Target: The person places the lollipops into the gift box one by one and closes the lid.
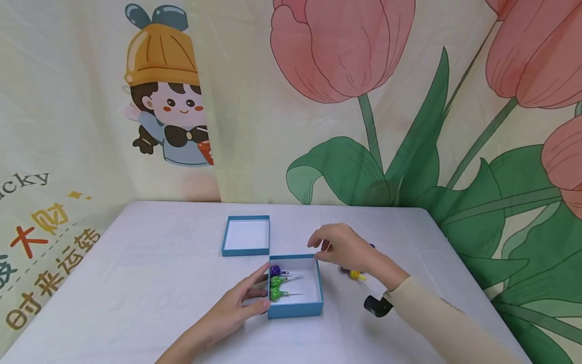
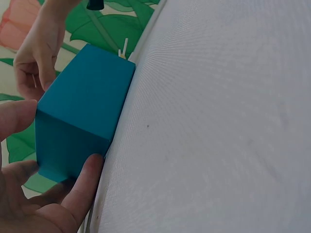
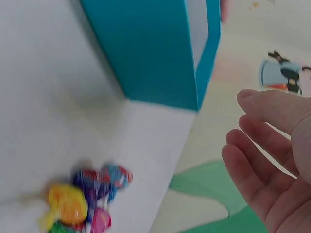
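Blue box (image 1: pixel 295 310), three lollipops (image 1: pixel 276 293) inside, is steadied by the uncurled left hand (image 1: pixel 237 304); nothing is held by the right hand (image 1: pixel 344 247). Packing seems underway; the lollipop pile (image 1: pixel 355 274) alongside should be reached next.

A white, smooth-looking desk (image 1: pixel 159 263) carries a shallow square blue lid (image 1: pixel 246 253), white interior upward, near its far edge, left of the middle. Nearer the front, corner to corner with it, stands a deeper open blue box (image 1: pixel 295 310). Multicoloured wrapped lollipops (image 3: pixel 73 204) cluster toward the right edge, partly hidden.
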Motion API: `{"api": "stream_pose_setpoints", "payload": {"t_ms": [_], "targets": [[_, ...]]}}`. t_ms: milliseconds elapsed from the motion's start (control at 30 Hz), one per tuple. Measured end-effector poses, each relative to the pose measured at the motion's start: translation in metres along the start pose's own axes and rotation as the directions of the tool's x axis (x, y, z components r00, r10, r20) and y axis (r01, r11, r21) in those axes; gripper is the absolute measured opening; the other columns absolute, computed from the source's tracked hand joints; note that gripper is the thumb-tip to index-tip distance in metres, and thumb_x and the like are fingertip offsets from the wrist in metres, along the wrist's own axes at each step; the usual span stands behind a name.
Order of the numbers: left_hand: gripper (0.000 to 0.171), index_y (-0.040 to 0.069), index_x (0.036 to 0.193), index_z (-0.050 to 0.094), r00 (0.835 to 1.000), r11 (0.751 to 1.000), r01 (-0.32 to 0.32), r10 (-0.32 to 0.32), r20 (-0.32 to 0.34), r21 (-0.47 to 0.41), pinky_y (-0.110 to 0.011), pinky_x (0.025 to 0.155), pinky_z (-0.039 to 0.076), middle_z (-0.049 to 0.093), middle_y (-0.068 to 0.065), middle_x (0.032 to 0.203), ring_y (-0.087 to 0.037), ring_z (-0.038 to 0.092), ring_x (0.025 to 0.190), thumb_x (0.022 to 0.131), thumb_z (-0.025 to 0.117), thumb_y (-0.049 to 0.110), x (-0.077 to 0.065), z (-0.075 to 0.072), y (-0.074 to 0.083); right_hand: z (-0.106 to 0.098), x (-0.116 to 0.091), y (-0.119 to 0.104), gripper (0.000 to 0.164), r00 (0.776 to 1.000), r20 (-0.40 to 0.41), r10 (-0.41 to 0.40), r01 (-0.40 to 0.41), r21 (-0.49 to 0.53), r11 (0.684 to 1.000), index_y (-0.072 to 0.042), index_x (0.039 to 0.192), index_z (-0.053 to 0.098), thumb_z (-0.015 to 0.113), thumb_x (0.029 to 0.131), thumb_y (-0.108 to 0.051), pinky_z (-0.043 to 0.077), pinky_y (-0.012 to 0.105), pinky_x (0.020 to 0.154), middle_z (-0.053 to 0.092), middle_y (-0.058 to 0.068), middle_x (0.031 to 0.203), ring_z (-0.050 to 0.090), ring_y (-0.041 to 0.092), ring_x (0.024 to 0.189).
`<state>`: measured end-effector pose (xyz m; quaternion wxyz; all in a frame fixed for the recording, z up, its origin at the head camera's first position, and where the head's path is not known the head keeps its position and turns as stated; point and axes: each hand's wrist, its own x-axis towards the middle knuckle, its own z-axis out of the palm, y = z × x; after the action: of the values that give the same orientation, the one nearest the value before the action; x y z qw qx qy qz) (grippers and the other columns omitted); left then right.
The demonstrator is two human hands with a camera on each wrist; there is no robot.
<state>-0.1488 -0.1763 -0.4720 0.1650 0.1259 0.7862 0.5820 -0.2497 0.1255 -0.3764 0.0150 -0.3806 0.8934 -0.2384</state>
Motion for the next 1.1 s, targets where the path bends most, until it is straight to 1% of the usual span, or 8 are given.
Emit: {"api": "stream_pose_setpoints", "payload": {"t_ms": [167,300,500,600,667,867,1000,1100], "targets": [[0.080,0.031,0.171,0.024,1.000,1.000,-0.007,0.007,0.003,0.004,-0.055,0.116,0.042,0.032,-0.014,0.172,-0.033,0.053,0.143,0.105,0.070,0.033,0.000,0.000,-0.002,-0.017,-0.006,0.026,0.026,0.995,-0.049,0.082,-0.082,-0.007,0.997,-0.014,0.117,0.078,0.085,0.092,-0.010,0.062,0.030,0.084,0.076,-0.004,0.109,0.069,0.013,0.094],[0.080,0.031,0.171,0.025,1.000,1.000,-0.003,0.003,0.003,0.006,-0.049,0.115,0.043,0.033,-0.013,0.172,-0.032,0.053,0.143,0.105,0.070,0.033,0.000,0.000,-0.002,-0.021,-0.009,0.045,0.027,0.992,-0.047,0.114,-0.115,-0.007,0.993,-0.013,0.119,0.078,0.085,0.092,-0.011,0.062,0.037,0.089,0.076,-0.003,0.112,0.070,0.019,0.100],[0.080,0.031,0.170,0.025,1.000,1.000,0.003,-0.003,0.001,0.001,-0.049,0.115,0.043,0.033,-0.013,0.172,-0.032,0.052,0.143,0.105,0.070,0.034,0.000,-0.001,0.000,-0.013,-0.010,0.069,0.032,0.984,0.005,0.175,-0.175,-0.002,0.984,-0.011,0.124,0.077,0.084,0.093,-0.010,0.061,0.043,0.095,0.076,0.006,0.119,0.070,0.030,0.110],[0.080,0.031,0.171,0.024,1.000,1.000,0.001,-0.001,0.002,0.003,-0.051,0.115,0.044,0.032,-0.014,0.172,-0.032,0.052,0.143,0.105,0.069,0.034,0.000,-0.001,0.000,-0.005,-0.011,0.080,0.033,0.979,0.030,0.203,-0.203,-0.007,0.979,-0.010,0.126,0.076,0.083,0.094,-0.009,0.060,0.044,0.097,0.075,0.008,0.122,0.069,0.028,0.112],[0.080,0.030,0.171,0.024,1.000,1.000,-0.001,0.001,0.002,0.004,-0.053,0.115,0.044,0.032,-0.015,0.172,-0.033,0.052,0.143,0.105,0.069,0.034,0.000,-0.001,0.001,0.000,-0.012,0.086,0.032,0.978,0.039,0.203,-0.202,-0.023,0.979,-0.010,0.126,0.076,0.082,0.094,-0.009,0.060,0.043,0.097,0.075,0.007,0.121,0.068,0.027,0.111],[0.079,0.031,0.170,0.025,1.000,1.000,0.007,-0.007,0.002,-0.003,-0.053,0.115,0.042,0.032,-0.013,0.172,-0.032,0.052,0.143,0.105,0.070,0.034,0.000,0.000,0.000,0.012,-0.013,0.094,0.030,0.967,0.065,0.246,-0.247,0.004,0.969,-0.015,0.125,0.078,0.081,0.096,-0.011,0.059,0.042,0.098,0.075,0.001,0.119,0.067,0.024,0.113],[0.080,0.031,0.170,0.025,1.000,1.000,0.001,-0.001,0.005,-0.001,-0.053,0.116,0.042,0.032,-0.013,0.172,-0.032,0.052,0.143,0.105,0.070,0.034,0.000,0.001,0.000,0.016,-0.013,0.094,0.031,0.956,0.092,0.279,-0.282,0.023,0.959,-0.018,0.125,0.078,0.083,0.094,-0.012,0.060,0.036,0.096,0.075,-0.004,0.119,0.066,0.020,0.113],[0.080,0.031,0.171,0.025,1.000,1.000,-0.005,0.005,0.004,-0.001,-0.054,0.116,0.042,0.032,-0.014,0.172,-0.032,0.053,0.142,0.105,0.070,0.033,0.000,0.000,-0.001,0.018,-0.011,0.092,0.031,0.953,0.107,0.282,-0.286,0.018,0.958,-0.018,0.123,0.079,0.084,0.093,-0.012,0.059,0.033,0.095,0.074,-0.006,0.118,0.065,0.017,0.110]]}}
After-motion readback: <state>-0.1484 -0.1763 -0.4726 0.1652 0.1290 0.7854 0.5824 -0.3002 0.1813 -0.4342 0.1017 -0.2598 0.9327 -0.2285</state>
